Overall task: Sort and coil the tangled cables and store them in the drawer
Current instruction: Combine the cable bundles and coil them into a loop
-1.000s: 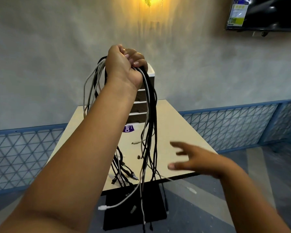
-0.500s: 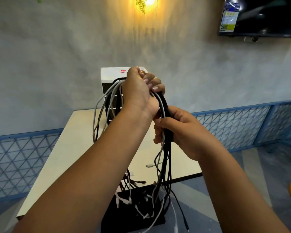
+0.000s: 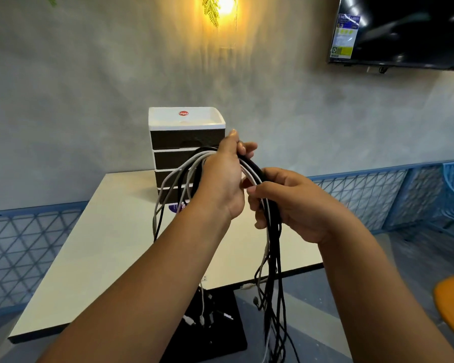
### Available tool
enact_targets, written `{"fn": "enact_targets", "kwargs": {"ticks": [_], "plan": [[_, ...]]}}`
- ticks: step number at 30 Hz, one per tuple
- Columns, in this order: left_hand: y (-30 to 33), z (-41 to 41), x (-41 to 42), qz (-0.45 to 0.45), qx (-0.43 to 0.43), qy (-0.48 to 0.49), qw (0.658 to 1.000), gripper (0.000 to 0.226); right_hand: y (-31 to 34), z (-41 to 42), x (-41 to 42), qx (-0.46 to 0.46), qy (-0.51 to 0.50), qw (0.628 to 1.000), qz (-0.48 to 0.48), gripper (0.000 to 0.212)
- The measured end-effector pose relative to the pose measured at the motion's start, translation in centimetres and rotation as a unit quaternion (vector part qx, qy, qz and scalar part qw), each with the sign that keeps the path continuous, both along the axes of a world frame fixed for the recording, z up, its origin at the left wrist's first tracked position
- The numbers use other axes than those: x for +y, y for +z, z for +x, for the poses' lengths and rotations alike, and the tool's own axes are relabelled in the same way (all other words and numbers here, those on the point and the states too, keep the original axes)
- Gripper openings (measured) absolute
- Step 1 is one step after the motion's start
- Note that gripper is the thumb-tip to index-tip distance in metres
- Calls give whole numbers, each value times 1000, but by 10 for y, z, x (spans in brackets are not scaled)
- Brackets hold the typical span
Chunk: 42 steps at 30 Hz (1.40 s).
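Head view: a pale desk (image 3: 110,247) stands against a grey wall (image 3: 63,100), blue lattice railing (image 3: 364,195) along its base, a dark television (image 3: 409,30) at upper right and a glowing wall lamp (image 3: 224,5) above. The left hand (image 3: 222,184), raised over the desk, clenches a bundle of black and white cables (image 3: 269,247) that drapes down both sides. The right hand (image 3: 291,203), just right of it, has its fingers (image 3: 260,191) curled round the hanging strands. At the far side stands a drawer unit (image 3: 186,140), drawers closed, contents hidden.
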<state>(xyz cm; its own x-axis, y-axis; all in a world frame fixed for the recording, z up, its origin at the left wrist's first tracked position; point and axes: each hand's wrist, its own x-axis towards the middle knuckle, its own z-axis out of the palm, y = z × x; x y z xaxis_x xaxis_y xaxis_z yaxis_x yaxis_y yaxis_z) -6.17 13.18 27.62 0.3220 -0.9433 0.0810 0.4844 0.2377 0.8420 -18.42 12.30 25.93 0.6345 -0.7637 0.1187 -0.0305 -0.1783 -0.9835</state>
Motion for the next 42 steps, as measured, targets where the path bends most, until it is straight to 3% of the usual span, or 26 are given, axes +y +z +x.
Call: {"fn": "enact_targets", "kwargs": {"ticks": [3, 11, 13, 16, 18, 20, 23, 24, 25, 26, 27, 29, 32, 33, 35, 42], "plan": [[-8, -4, 5, 24, -28, -16, 999, 43, -4, -3, 1, 13, 0, 1000, 1, 21], [-26, 5, 19, 42, 29, -139, 989, 41, -9, 3, 10, 47, -42, 995, -78, 12], [-34, 11, 28, 20, 15, -174, 984, 60, -4, 3, 14, 56, -43, 991, -109, 13], [-50, 29, 55, 28, -102, -279, 955, 95, 5, 1, 13, 89, -58, 983, -152, 17], [-56, 48, 83, 44, -229, -315, 920, 91, 7, -2, 11, 122, -59, 974, -183, 19], [-52, 63, 107, 8, -327, -257, 909, 65, 6, -5, 10, 149, -45, 968, -197, 21], [-40, 75, 125, -68, -365, -12, 928, 37, 4, -6, 15, 193, -21, 956, -220, 23], [-37, 76, 124, -65, -419, 61, 904, 37, 3, -5, 18, 208, -14, 950, -231, 25], [-38, 74, 122, -46, -505, 106, 855, 48, 2, -3, 20, 221, -8, 945, -242, 26], [-39, 69, 118, -19, -573, 109, 812, 65, 1, -2, 23, 231, -3, 939, -253, 27], [-44, 64, 112, 12, -607, 79, 791, 79, 1, -1, 26, 238, 0, 935, -262, 27], [-57, 51, 97, 29, -579, -7, 815, 77, 1, -1, 30, 231, 6, 934, -271, 24], [-81, 40, 81, 26, -441, -33, 896, 17, 5, -9, 33, 185, 8, 944, -272, 23], [-88, 38, 79, 31, -406, -30, 913, 10, 7, -12, 34, 154, 7, 954, -257, 22], [-102, 36, 79, 32, -355, -50, 933, 27, 13, -21, 33, 88, -4, 972, -219, 21], [-151, 41, 83, 46, -298, -159, 940, 25, 13, -43, 14, -42, -54, 991, -113, 26]]}}
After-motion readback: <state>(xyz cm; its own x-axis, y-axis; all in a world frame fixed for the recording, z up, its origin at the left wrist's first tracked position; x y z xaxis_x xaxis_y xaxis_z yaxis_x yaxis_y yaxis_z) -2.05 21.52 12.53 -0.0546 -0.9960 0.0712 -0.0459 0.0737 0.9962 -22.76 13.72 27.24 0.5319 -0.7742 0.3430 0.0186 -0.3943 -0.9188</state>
